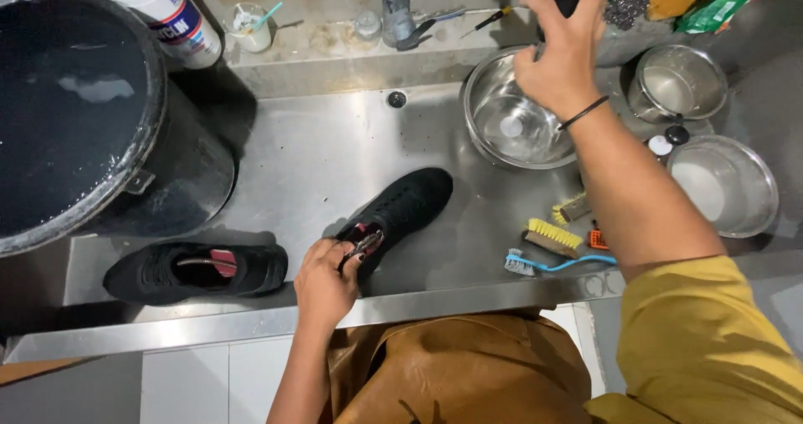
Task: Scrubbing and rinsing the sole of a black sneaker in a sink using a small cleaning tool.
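The left hand [324, 283] pinches the heel of a black shoe [400, 211] in the sink [309, 152]; a firm grip stops it sliding. Up and right of that grip, the right hand [559, 60], fingers spread (holding nothing), hovers over an empty-looking steel bowl [508, 114]. Left of it, a bucket [75, 106] holds dark water

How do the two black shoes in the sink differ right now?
The right shoe is gripped at its heel by the left hand and lies diagonally; the left shoe lies untouched, sideways along the sink's front edge. Both are black with reddish insoles.
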